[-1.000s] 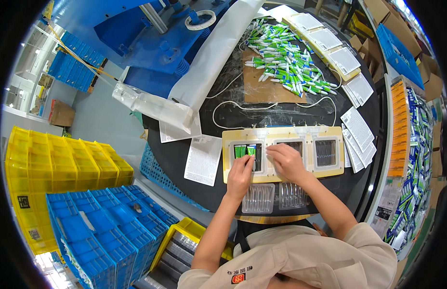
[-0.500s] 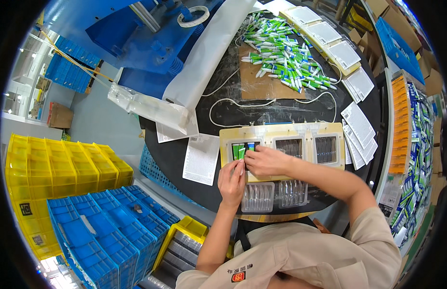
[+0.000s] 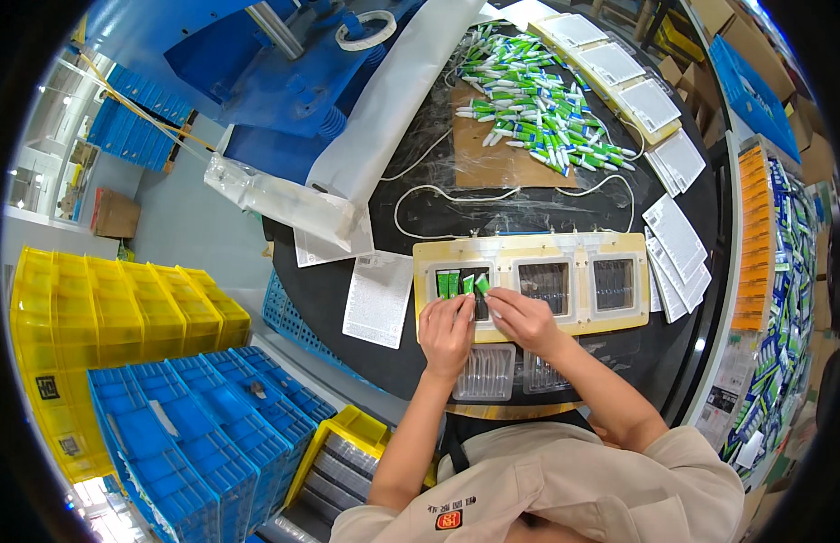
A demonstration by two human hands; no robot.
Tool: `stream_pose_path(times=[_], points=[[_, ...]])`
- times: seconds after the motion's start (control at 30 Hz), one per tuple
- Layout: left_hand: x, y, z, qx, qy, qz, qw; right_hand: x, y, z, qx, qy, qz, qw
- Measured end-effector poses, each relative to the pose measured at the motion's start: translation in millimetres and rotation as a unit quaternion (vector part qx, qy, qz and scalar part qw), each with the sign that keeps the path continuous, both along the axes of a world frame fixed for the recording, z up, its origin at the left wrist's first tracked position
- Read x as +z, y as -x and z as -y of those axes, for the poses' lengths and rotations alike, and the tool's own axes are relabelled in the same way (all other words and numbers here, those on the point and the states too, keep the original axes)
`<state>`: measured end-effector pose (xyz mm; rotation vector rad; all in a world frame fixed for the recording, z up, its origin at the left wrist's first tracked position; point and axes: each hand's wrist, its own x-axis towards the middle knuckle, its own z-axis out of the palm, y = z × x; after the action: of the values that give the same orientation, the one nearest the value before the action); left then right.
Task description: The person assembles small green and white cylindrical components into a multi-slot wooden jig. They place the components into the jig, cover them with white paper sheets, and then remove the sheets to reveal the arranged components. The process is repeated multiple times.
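A tan fixture plate (image 3: 578, 254) with three rectangular windows lies on the round black table (image 3: 411, 362). Green-and-white tubes (image 3: 451, 283) sit side by side in its left window. My left hand (image 3: 448, 328) and my right hand (image 3: 518, 314) meet at that window, fingertips pinching the small green tubes (image 3: 475, 285) at its right side. Two clear plastic trays (image 3: 485, 372) lie just below the plate, partly under my wrists. A big heap of loose green-and-white tubes (image 3: 531, 113) lies at the far side of the table on brown cardboard.
Printed paper leaflets (image 3: 377, 298) lie left of the plate, more sheets (image 3: 678, 244) at its right. A white cable (image 3: 438, 193) loops behind the plate. Yellow bins (image 3: 112, 317) and blue crates (image 3: 194, 425) stand on the left; racks of packed tubes (image 3: 771, 271) line the right.
My right hand has slid left from the plate's middle to the left window, beside my left hand. Both hands have drawn back a little toward me.
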<state>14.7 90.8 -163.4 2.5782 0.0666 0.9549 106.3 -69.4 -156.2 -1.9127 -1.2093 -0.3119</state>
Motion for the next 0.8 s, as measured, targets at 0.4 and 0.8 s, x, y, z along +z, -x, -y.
stream_pose_path(times=[0.4, 0.8], points=[[3, 19, -13, -0.033, -0.012, -0.159, 0.987, -2, 28, -32, -0.113, 0.107, 0.001, 0.988], [9, 17, -18, -0.090, -0.018, -0.247, 0.965, -4, -223, -4, -0.279, 0.289, 0.031, 0.915]])
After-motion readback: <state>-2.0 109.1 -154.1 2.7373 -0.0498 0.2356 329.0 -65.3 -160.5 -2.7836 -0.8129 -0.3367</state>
